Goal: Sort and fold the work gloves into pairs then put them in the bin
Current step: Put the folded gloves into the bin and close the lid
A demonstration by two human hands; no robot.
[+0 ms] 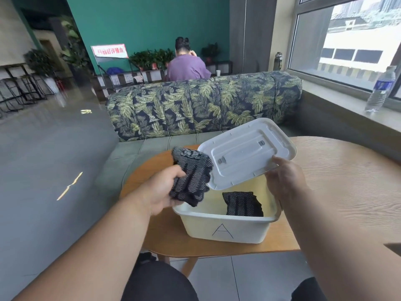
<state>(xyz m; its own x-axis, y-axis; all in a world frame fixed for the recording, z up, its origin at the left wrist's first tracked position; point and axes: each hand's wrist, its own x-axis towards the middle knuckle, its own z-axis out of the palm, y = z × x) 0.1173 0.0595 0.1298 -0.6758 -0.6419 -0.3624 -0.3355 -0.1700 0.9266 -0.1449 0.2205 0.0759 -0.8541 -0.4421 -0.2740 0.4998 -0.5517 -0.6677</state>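
Gloves (189, 177), folded, gripped in curled L hand (161, 192) beside bin (225, 227); lid (245, 152) held tilted by R hand (284, 181) fingers.

1. The lid (245, 153) is tilting over the bin (225, 227), blocking its far side.
2. The near opening is lying free beside a folded pair (243, 204) inside.

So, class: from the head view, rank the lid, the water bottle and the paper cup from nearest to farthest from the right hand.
1. Lid: held by the right hand above the bin.
2. Water bottle: on the windowsill, right.
3. Paper cup: behind the sofa.
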